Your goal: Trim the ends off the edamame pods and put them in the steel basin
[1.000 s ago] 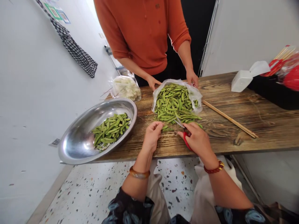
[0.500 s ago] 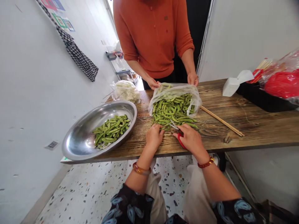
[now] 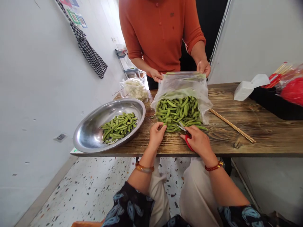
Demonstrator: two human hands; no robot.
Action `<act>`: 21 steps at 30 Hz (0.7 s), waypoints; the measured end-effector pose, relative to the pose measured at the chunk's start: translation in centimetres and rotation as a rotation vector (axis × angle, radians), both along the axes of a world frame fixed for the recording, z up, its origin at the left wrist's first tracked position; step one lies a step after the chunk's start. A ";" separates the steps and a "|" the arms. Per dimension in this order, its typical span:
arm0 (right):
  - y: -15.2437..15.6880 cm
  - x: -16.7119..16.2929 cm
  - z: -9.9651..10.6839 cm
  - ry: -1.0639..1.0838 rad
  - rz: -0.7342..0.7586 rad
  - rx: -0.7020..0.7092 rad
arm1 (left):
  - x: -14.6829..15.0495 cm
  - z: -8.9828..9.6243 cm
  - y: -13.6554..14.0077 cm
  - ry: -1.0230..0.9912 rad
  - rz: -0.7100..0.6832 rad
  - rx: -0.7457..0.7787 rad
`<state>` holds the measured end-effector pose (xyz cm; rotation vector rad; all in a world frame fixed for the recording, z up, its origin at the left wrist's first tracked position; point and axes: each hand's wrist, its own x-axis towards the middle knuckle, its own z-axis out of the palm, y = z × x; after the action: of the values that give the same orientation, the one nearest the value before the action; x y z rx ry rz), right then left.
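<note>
My left hand (image 3: 156, 136) is pinched at the near edge of a pile of green edamame pods (image 3: 176, 110), with a pod's green tip at its fingertips. My right hand (image 3: 199, 140) is closed around red-handled scissors (image 3: 188, 142), whose metal blades point up and left, parted, over the front pods. A clear plastic bag (image 3: 182, 85) lies mouth toward me, with pods spilling from it onto the wooden table (image 3: 222, 138). To the left, a steel basin (image 3: 88, 138) holds more edamame pods (image 3: 119, 126).
A person in an orange top (image 3: 163, 37) stands opposite, both hands lifting the bag's far end. Chopsticks (image 3: 233, 126) lie right of the bag. Farther right are a white box (image 3: 243, 90) and a black tray (image 3: 270, 104). Behind the basin sits a filled plastic bag (image 3: 134, 89).
The person opposite has raised the bag's far end, and the pods have slid toward me. My left fingertips have lifted slightly. The whole view has shifted.
</note>
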<state>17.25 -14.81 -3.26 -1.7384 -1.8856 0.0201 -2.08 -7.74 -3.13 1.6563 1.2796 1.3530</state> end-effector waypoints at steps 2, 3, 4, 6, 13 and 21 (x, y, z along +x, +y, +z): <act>-0.1 0.0 0.1 -0.006 0.015 -0.009 | 0.0 0.2 -0.2 -0.117 -0.020 -0.039; -0.1 0.0 0.1 -0.007 0.023 -0.014 | 0.1 0.2 -0.4 -0.159 -0.021 -0.059; -0.1 0.0 0.1 -0.008 0.031 -0.018 | 0.1 0.3 -0.5 -0.194 -0.020 -0.080; -0.1 0.0 0.1 -0.012 0.037 -0.021 | 0.2 0.4 -0.7 -0.247 -0.035 -0.133; 0.0 0.1 -0.1 -0.016 0.029 -0.012 | 0.3 0.9 -1.7 -0.405 -0.133 -0.261; 0.1 0.2 -0.4 -0.010 0.037 0.018 | 0.4 1.0 -2.1 -0.479 -0.204 -0.308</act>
<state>17.44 -14.71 -3.66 -1.6948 -1.9190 0.0085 -1.64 -9.88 -2.12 1.1292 0.9491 1.2555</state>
